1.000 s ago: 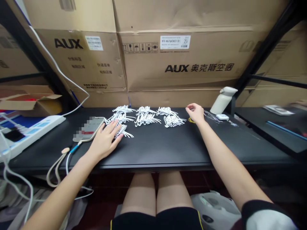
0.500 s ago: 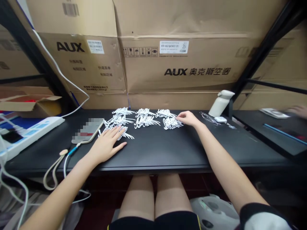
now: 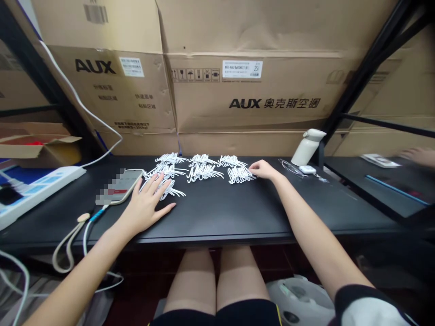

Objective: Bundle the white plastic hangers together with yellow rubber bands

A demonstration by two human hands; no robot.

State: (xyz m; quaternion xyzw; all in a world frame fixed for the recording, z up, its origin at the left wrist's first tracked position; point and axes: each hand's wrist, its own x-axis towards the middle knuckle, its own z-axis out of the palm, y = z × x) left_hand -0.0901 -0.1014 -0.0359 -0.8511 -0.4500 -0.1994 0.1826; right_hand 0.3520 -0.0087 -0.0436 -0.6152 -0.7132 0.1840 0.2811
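Several small heaps of thin white strips with hooked ends (image 3: pixel 204 172) lie in rows on the black table (image 3: pixel 204 217). My left hand (image 3: pixel 146 201) rests palm down with its fingers spread, partly covering the front left heap (image 3: pixel 173 190). Its index side is close to the phone (image 3: pixel 122 185). At the right end of the front right heap (image 3: pixel 239 174), my right hand (image 3: pixel 263 170) has thumb and fingertips pinched together, touching or nearly touching the strip ends. What lies between those fingertips is too small to make out.
A white bottle (image 3: pixel 307 147), glasses (image 3: pixel 290 167) and a small white case (image 3: pixel 306 169) stand at the right. On the left are a power strip (image 3: pixel 41 194), charging cable (image 3: pixel 84 235) and open carton (image 3: pixel 41 145). Large cardboard boxes (image 3: pixel 204 104) wall the back. Another person's hand (image 3: pixel 419 155) shows far right.
The view has turned slightly to the right. My left hand's fingers are spread wider and sit a little further left on the heap. My right hand stays pinched at its heap.
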